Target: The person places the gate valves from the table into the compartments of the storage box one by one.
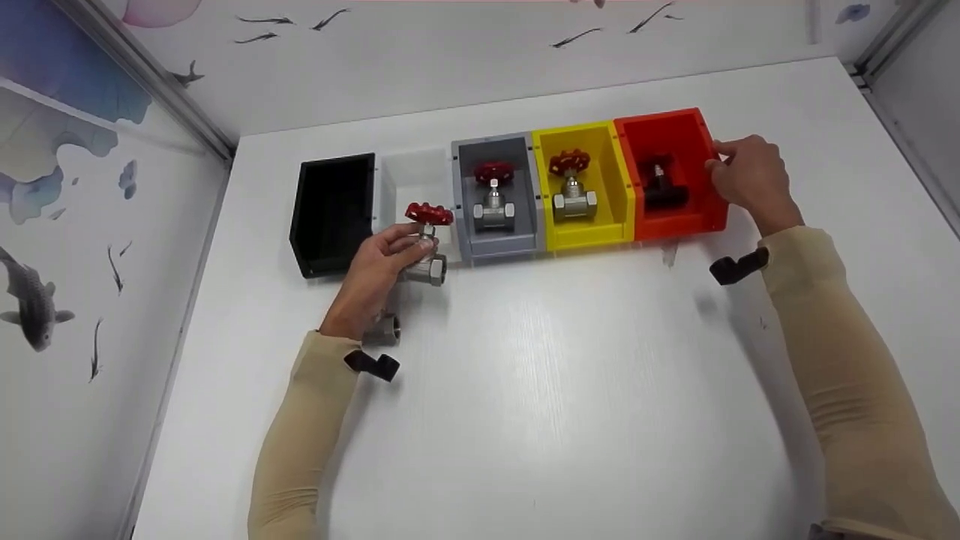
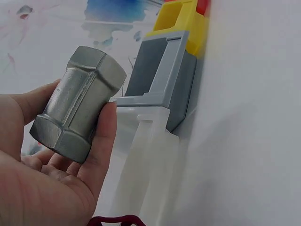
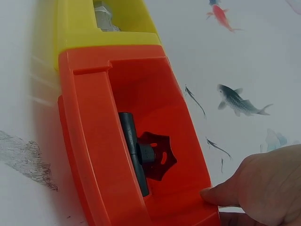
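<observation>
My left hand [image 1: 379,266] grips a gate valve [image 1: 431,268] with a red handwheel, held in front of the white bin [image 1: 416,166]. In the left wrist view the grey metal valve body [image 2: 77,103] lies between thumb and fingers. A metal fitting [image 1: 384,330] shows partly behind the left wrist, the rest hidden. At the row's right end my right hand [image 1: 754,176] pinches the side wall of the red bin [image 1: 679,232], thumb over the rim. Inside that bin lies a black valve [image 3: 134,153] with a dark red handwheel.
The grey bin [image 1: 502,246] and yellow bin [image 1: 589,238] each hold a red-handled valve. A black bin [image 1: 334,266] stands at the row's left end, beside the white one. Printed walls border the white table [image 1: 540,390] at the back and sides.
</observation>
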The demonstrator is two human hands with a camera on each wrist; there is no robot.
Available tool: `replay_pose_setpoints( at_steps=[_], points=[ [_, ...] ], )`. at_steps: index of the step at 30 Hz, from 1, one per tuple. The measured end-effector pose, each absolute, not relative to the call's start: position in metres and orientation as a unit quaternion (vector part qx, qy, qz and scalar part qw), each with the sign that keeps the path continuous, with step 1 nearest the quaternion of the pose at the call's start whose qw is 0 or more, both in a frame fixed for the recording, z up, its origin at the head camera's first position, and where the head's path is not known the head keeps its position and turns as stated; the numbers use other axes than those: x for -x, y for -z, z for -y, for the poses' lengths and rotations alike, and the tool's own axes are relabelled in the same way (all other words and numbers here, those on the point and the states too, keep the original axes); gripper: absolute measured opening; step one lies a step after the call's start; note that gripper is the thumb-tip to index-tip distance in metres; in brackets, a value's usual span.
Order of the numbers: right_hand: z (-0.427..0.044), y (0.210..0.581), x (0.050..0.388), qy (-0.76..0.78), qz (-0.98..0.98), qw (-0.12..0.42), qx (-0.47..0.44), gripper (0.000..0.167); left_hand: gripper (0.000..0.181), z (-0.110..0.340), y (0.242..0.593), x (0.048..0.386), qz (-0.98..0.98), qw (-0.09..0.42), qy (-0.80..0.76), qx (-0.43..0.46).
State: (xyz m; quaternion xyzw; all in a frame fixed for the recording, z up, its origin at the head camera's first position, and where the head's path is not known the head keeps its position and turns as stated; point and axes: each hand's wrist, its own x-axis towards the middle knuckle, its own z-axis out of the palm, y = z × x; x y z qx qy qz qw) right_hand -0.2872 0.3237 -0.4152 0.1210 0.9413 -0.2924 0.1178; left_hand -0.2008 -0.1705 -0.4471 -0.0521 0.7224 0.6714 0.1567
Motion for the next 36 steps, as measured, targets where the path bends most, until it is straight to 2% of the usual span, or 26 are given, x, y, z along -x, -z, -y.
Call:
replay_pose_setpoints(
  at_steps=[5,11,24,36],
  points=[
    [-0.325,0.416,0.286,0.292,-0.942,0.114,-0.117,0.052,0.056,0.166,0.444,0.206,-0.715,0.145,-0.681,0.065],
    [-0.325,0.415,0.286,0.292,-0.943,0.112,-0.116,0.052,0.045,0.160,0.440,0.215,-0.708,0.121,-0.692,0.068],
    [-0.324,0.415,0.286,0.293,-0.942,0.117,-0.118,0.052,0.046,0.149,0.433,0.241,-0.694,0.090,-0.703,0.128],
    [-0.324,0.413,0.286,0.301,-0.939,0.121,-0.116,0.053,0.043,0.148,0.436,0.262,-0.665,0.067,-0.733,0.126]
  ],
)
